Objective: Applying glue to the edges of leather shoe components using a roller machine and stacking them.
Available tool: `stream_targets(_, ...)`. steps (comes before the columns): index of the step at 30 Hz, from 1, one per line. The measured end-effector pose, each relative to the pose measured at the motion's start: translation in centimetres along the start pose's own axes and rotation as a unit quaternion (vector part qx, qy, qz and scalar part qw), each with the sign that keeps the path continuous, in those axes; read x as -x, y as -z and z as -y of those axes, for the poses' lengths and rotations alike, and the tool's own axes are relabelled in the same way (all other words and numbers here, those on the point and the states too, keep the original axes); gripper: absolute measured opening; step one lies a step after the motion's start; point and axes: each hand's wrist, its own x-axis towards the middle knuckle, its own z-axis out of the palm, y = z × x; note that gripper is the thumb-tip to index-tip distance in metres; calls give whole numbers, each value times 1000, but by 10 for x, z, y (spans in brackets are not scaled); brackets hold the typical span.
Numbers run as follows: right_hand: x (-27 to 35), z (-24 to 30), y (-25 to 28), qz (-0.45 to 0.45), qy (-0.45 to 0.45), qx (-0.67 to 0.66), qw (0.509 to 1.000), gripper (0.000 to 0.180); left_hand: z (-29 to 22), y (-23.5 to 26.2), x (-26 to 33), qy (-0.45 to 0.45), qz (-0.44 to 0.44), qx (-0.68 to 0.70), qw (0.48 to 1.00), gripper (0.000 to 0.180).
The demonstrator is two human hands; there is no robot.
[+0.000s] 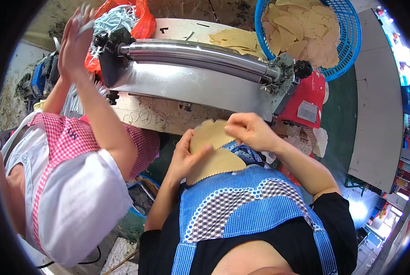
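Thin tan sheet pieces with zigzag-cut edges are in my hands, over my lap. My left hand (189, 156) is closed round their left side, its thumb lying across the front. One upper piece (207, 135) stands raised, and a lower piece (218, 165) rests against my blue checked apron (255, 220). My right hand (253, 132) has its fingers curled together at the right edge of the upper piece, pinching it; the fingertips are partly hidden. Just beyond my hands is a machine with a long shiny metal roller (200, 54).
A blue plastic basket (347, 50) full of tan pieces stands at the far right, near a red container (306, 103). More tan pieces (234, 40) lie behind the roller. At left, a co-worker's raised hand (76, 46) holds pale strips beside a red bag (143, 20). A long grey table (374, 91) runs along the right.
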Motion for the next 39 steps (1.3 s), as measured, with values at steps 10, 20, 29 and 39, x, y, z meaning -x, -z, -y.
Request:
stream_targets(10,-36,-15,42,-290,-34,-380,878,21,-7,7,-22,-22,-21,-3,1000,16)
stream_targets(20,-13,3,-5,-148,50,90,984,28,-17,-6,-35,7,-8,36,999,22)
stream_targets(29,-9,11,5,-225,280,405,841,17,0,7,-46,-3,-28,-30,999,27)
stream_targets(39,1,-6,32,-154,-114,-160,968,17,0,20,-29,41,34,49,997,18)
